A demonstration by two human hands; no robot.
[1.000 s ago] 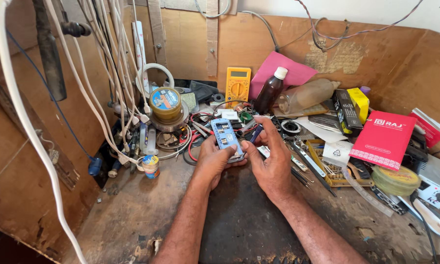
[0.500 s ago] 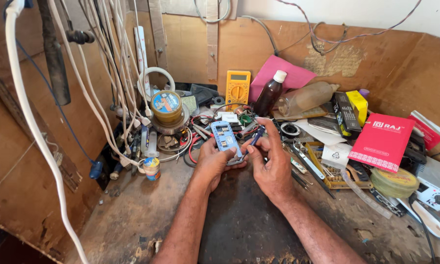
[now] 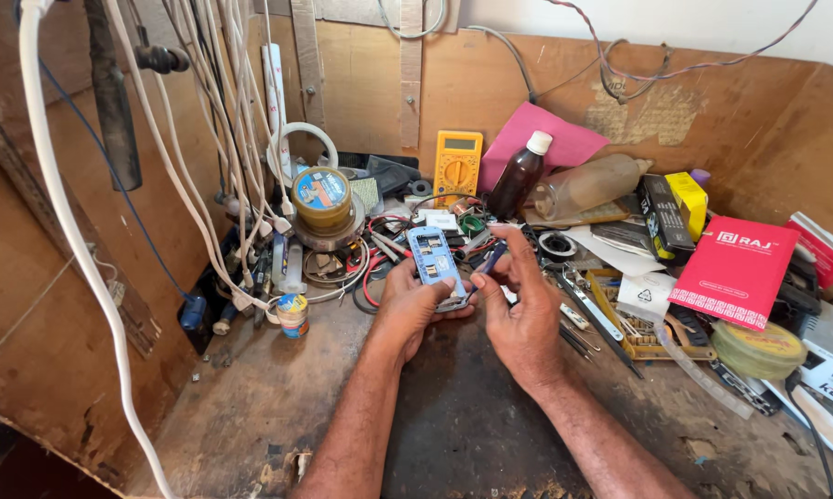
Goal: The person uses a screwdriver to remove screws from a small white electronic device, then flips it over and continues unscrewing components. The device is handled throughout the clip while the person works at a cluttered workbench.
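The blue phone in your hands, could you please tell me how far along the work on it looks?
Done: the blue phone has its back off, with inner parts showing. In hand: the left hand cradles it above the workbench, while the right hand holds a thin blue-handled tool at its edge. Left: it lies open, with no cover fitted; the yellow multimeter stands untouched behind.

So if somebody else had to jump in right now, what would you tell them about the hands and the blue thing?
Left hand: cradles the small blue device, back side up, its cover off and the insides showing.
Right hand: pinches a thin dark tool with its tip beside the device's right edge.
Both are above the dark bench, in front of the yellow multimeter and brown bottle.
Done: device opened.
Left: cannot tell; nothing shows which part is being worked.
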